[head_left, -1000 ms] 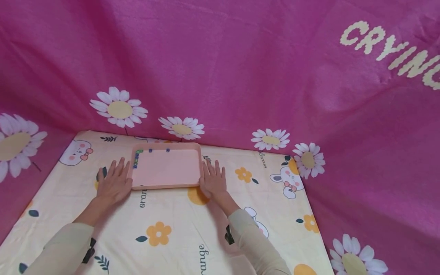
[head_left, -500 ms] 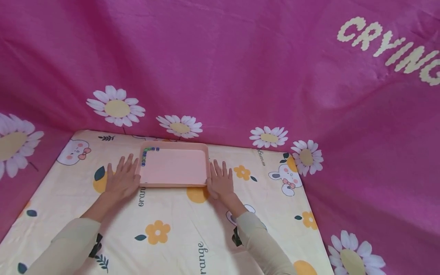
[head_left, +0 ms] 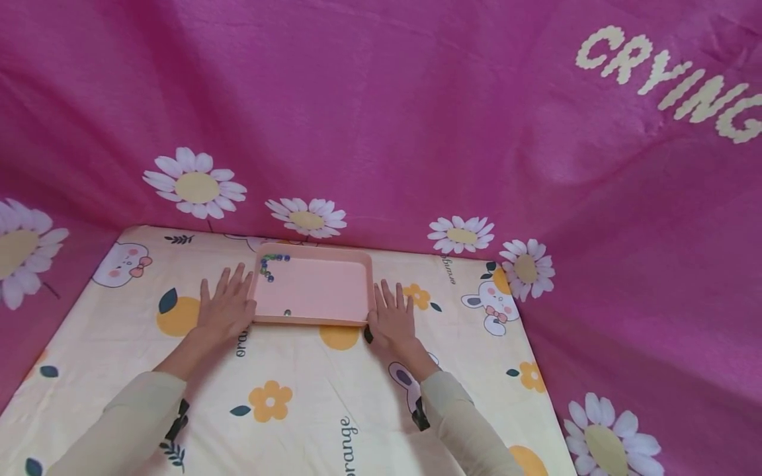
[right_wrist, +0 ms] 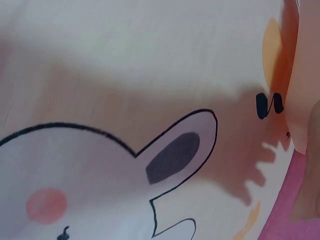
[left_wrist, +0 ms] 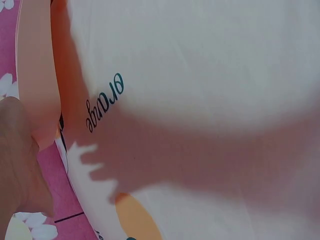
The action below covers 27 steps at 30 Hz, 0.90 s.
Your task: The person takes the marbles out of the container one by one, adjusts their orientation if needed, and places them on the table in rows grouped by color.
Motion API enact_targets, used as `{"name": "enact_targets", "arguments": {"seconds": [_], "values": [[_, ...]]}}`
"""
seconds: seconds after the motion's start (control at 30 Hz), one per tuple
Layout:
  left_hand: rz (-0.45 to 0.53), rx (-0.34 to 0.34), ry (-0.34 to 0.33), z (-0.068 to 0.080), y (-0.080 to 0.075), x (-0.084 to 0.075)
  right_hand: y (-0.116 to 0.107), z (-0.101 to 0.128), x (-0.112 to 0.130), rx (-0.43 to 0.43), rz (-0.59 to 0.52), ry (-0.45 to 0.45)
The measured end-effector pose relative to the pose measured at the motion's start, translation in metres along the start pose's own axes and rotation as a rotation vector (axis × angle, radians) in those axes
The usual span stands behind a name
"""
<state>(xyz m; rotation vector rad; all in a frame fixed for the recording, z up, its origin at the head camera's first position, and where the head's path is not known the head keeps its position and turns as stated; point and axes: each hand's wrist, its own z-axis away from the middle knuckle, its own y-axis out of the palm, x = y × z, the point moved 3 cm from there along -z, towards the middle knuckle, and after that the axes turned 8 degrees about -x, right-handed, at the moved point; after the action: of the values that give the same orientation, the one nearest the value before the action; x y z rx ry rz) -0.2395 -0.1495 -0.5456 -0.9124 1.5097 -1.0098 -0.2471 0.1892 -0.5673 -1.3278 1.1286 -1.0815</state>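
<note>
A shallow pink tray [head_left: 315, 284] is between both hands in the head view. Small blue and green round pieces, which look like marbles [head_left: 266, 265], cluster along its far left corner. One marble [head_left: 288, 313] lies apart near the front wall. My left hand [head_left: 227, 307] presses the tray's left side with fingers straight and spread. Against the right side rests my right hand [head_left: 393, 316], its fingers extended too. The wrist views show the tray's outer wall [left_wrist: 37, 70] beside part of the left hand [left_wrist: 20, 160], and part of the right hand [right_wrist: 309, 170].
A cream cloth [head_left: 315, 370] printed with oranges, flowers and rabbits covers the table. Behind it and at both sides hangs a magenta curtain [head_left: 381, 132] with daisies, close to the tray's far edge. The hands cast shadows on the cloth.
Both hands have moved right with the tray between them. The marbles have shifted inside it; two from the far wall joined the corner cluster, and one now lies by the front wall.
</note>
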Motion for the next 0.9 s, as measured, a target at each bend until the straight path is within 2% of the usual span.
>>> {"name": "enact_targets", "arguments": {"seconds": [0.3,0.9], "values": [[0.019,0.033,-0.005,-0.002,0.008,-0.01,-0.006,0.007,-0.01,0.027,-0.036,0.03],[0.047,0.02,0.001,-0.005,0.022,-0.029,-0.006,0.02,-0.029,0.003,-0.023,0.047]]}}
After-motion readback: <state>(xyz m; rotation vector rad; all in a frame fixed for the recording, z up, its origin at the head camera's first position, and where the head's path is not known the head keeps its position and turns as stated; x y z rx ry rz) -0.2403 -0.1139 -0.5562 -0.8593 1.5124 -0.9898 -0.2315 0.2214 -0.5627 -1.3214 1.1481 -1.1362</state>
